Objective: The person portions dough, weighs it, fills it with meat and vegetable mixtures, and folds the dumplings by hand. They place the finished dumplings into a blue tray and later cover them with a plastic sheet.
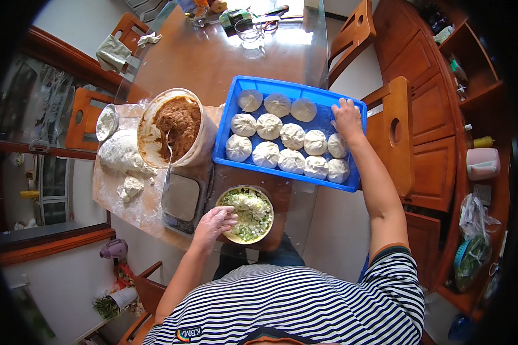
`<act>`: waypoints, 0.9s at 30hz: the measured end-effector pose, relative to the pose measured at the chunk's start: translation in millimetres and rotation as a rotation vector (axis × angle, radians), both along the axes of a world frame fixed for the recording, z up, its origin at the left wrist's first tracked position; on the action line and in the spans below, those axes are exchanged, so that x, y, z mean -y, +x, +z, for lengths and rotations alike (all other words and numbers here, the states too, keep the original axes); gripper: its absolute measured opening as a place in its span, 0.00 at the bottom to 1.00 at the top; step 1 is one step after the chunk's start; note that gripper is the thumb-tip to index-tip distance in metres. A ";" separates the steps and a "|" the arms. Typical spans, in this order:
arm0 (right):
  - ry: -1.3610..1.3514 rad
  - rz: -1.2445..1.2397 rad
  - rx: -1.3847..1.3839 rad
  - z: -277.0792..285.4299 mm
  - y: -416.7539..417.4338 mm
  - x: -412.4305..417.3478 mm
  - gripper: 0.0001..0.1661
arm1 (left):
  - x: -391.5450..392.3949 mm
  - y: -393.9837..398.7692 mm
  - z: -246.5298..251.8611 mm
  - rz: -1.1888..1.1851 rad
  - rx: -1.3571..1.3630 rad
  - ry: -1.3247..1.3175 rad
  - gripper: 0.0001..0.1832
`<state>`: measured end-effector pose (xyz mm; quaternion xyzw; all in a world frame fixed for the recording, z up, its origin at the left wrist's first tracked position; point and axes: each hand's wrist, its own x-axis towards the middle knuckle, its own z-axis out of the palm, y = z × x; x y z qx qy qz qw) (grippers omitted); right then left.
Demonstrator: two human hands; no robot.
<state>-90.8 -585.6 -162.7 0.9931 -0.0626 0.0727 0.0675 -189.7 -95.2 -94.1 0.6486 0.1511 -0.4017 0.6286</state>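
At the far right corner of a blue plastic tray, my right hand reaches in with its fingers bent downward. A scrap of something white shows under the thumb side, but the hand hides what it is. Pleated white dough buns sit in three rows in the tray, closest together at the near side. Dusted with flour, my left hand hovers by the left rim of a bowl, fingers extended and nothing visible in them. Chopped green and white vegetables fill the bowl.
Left of the tray, a white tub holds brown filling and a spoon. A digital scale, dough and a small bowl of flour rest on a floured board. Glass mugs and scissors lie farther back.
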 end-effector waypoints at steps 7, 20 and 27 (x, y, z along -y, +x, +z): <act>0.154 0.418 -0.105 -8.5 -8.6 27.3 0.05 | -21.2 -16.7 -7.1 0.063 -0.013 -0.007 0.18; 0.596 0.246 0.326 70.9 -35.9 -99.0 0.14 | -166.7 44.3 -5.3 0.323 0.308 0.225 0.17; 0.593 0.226 0.365 130.4 -81.8 -223.0 0.25 | -322.6 149.2 -46.7 0.071 0.979 1.317 0.27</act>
